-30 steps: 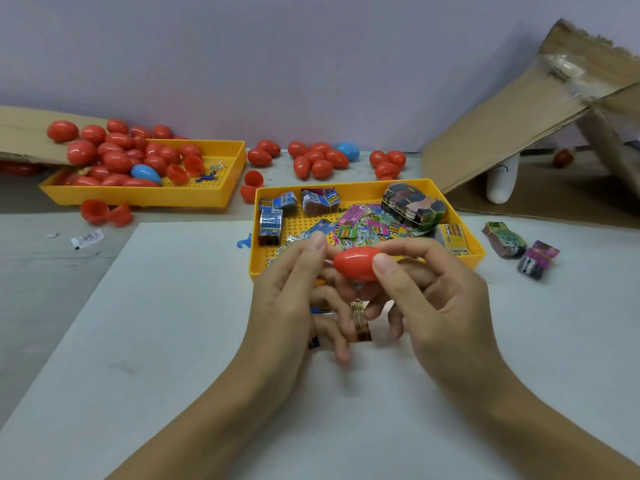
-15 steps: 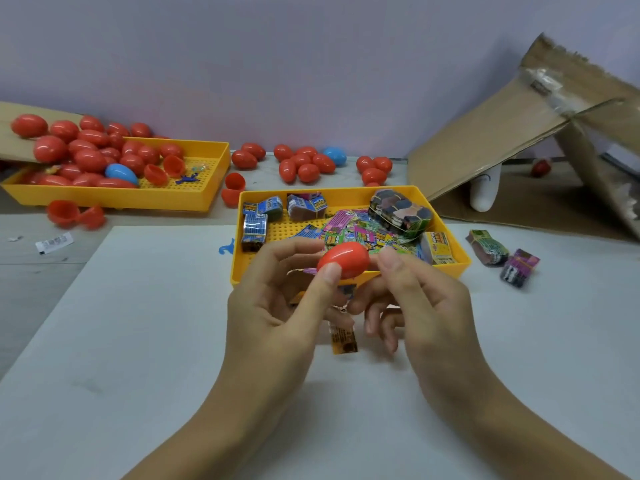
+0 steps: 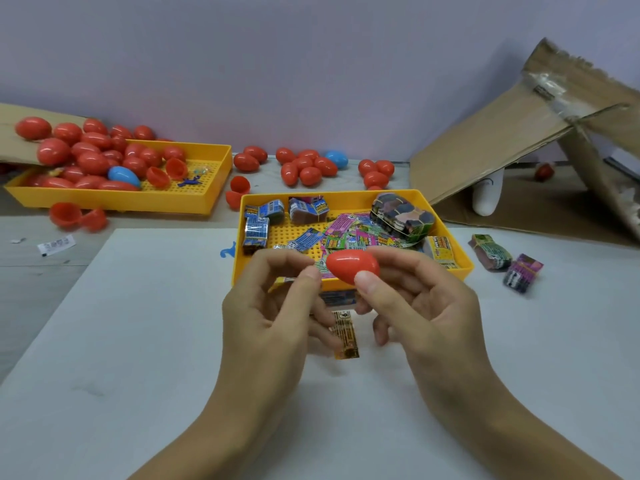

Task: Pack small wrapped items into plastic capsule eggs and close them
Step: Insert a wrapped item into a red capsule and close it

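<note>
Red capsule egg [image 3: 352,266], closed, is being pinched lengthwise between the thumb and fingers of the right hand [image 3: 420,308], raised just in front of the near yellow tray [image 3: 349,285] of wrapped items. Beside it the left hand [image 3: 273,311] is hovering with fingers loosely curled, grasping nothing, its thumb tip just short of the egg. One orange wrapped item [image 3: 345,336] is lying on the white sheet [image 3: 138,341] beneath the hands.

Closed red capsule egg [image 3: 352,266] lying sideways above the near yellow tray's [image 3: 349,197] front edge, wrapped items [image 3: 346,237] inside tray
</note>
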{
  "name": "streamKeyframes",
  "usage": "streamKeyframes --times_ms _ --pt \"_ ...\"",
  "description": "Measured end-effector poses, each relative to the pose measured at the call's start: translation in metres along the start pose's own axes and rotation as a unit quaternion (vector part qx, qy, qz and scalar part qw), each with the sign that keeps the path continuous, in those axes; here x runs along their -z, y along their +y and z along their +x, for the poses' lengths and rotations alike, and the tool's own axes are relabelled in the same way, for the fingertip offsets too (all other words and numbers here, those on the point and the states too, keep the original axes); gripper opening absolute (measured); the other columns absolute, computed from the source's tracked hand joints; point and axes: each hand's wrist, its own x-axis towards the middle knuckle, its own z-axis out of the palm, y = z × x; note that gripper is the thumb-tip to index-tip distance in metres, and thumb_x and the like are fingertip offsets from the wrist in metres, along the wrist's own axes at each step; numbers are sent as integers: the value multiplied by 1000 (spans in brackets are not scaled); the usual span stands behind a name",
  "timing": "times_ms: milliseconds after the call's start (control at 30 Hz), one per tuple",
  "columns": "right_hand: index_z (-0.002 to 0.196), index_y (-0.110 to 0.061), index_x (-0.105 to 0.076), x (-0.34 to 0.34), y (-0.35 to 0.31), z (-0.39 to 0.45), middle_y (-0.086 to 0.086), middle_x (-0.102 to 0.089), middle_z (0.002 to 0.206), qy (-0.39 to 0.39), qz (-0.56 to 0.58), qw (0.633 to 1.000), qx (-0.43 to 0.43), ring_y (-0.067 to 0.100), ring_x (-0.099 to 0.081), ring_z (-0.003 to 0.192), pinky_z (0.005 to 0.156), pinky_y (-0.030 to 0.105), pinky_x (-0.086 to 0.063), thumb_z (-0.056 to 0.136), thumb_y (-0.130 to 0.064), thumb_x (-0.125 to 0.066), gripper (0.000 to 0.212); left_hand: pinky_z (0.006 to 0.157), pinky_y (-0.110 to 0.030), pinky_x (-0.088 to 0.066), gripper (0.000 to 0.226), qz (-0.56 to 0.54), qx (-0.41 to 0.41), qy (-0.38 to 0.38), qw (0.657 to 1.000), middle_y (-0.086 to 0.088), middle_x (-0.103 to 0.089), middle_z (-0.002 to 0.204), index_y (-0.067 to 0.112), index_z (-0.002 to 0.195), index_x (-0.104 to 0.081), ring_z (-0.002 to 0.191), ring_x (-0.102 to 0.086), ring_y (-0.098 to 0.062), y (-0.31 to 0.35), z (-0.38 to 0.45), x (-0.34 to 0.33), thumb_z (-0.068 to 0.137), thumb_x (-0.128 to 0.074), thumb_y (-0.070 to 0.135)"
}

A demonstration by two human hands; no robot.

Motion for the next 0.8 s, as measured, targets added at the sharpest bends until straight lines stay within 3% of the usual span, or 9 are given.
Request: streamKeyframes --times_ms 133,233,333,400,500,600,733,800 --pt "104 -23 -72 0 3 0 2 -75 94 -19 -22 999 44 13 -69 76 58 18 -49 76 -14 -76 30 40 -32 -50 36 -56 64 -24 996 -12 -59 64 10 81 -66 45 -57 -27 3 3 -2 88 -58 44" --pt "103 -29 -71 0 5 0 0 -75 96 -41 -40 997 55 16 -71 84 64 23 -53 75 -10 -74 33 43 -33 -53 41 -60 78 -34 995 -13 -60 60 13 79 -68 43 -60 -27 4 5 -1 77 -66 54" --pt "100 -29 -71 -2 4 -1 0 -75 99 -56 -43 995 74 18 -72 87 64 30 -58 77 -4 -70 34 49 -35 -58 23 -39 37 -30 998 -11 -67 65 15 81 -70 54 -68 -26 3 4 -1 76 -79 37" --pt "96 -27 -70 0 3 -1 -1 -74 108 -60 -43 993 90 19 -71 89 63 29 -56 79 -3 -67 31 55 -36 -60 11 -42 11 -31 999 -8 -73 77 17 87 -73 68 -73 -26 3 3 -1 78 -76 24" --pt "94 -21 -71 3 1 -1 2 -73 110 -55 -23 995 84 17 -69 84 59 23 -52 79 -5 -65 23 63 -31 -61 25 -44 8 -29 999 -1 -77 90 27 105 -76 78 -75 -24 5 1 -2 81 -71 23" --pt "96 -19 -73 4 0 -1 0 -75 97 -42 -27 996 73 8 -66 71 55 19 -51 81 -8 -65 20 69 -30 -61 40 -24 -8 -29 999 0 -75 94 36 118 -70 84 -75 -23 5 0 -2 79 -76 26" --pt "94 -18 -76 5 -1 1 5 -74 84 -22 -31 998 55 14 -69 70 50 23 -49 85 -16 -63 16 68 -25 -58 42 32 -65 -21 997 2 -71 99 31 113 -67 86 -70 -21 2 0 -1 73 -82 27" --pt "87 -15 -75 5 -2 2 10 -71 74 -20 -21 999 17 18 -68 64 44 26 -46 86 -33 -62 23 69 -25 -57 37 61 -83 -33 994 0 -71 100 28 106 -69 84 -70 -23 2 -1 -1 73 -83 22"
